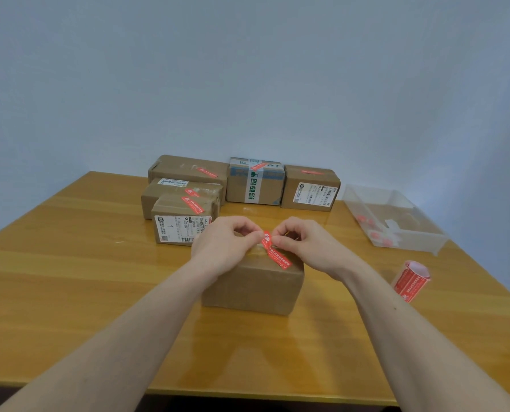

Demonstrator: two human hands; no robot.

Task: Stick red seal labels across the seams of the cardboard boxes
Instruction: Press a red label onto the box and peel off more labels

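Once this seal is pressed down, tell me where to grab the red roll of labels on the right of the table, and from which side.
Take the red roll of seal labels across its curved body, coming from above with the right hand. It lies tilted on the wooden table with clear space all round, nearest that hand. Its loose paper end curls at the top, so a grip there would likely just unwind it.
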